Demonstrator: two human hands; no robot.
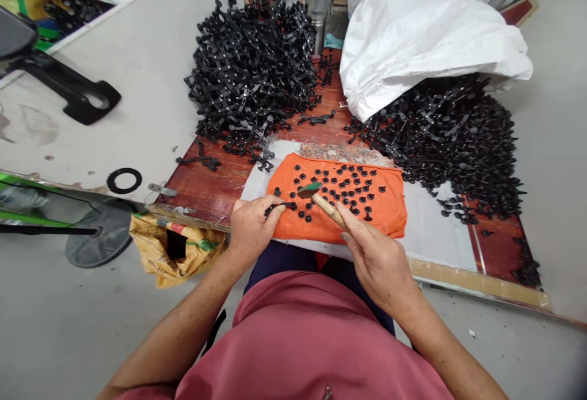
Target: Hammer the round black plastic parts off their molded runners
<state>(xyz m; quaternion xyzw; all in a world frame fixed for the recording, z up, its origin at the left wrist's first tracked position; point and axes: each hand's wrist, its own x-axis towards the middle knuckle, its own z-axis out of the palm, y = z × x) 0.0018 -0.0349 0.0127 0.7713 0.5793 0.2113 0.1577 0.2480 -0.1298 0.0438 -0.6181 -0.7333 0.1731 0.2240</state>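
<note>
My right hand (pixel 380 259) grips the wooden handle of a small hammer (pixel 331 209). The hammer's green and dark head hovers over or rests near an orange cloth (pixel 389 213); I cannot tell whether it touches anything. Near the cloth's left side, my left hand (pixel 252 229) pinches a narrow black plastic piece (pixel 279 205). The far end of that piece lies by one of several small round black pegs (pixel 308 218) standing on the cloth. More such pegs are spread over the cloth's middle, partly behind the hammer.
A tall heap of black linked parts (pixel 252 70) sits at the back left. Another heap of black parts (pixel 477 137) lies at the right, partly under a white sack (pixel 426 39). A black ring (pixel 124 180) rests on the left board; a yellow bag (pixel 169 253) stands below.
</note>
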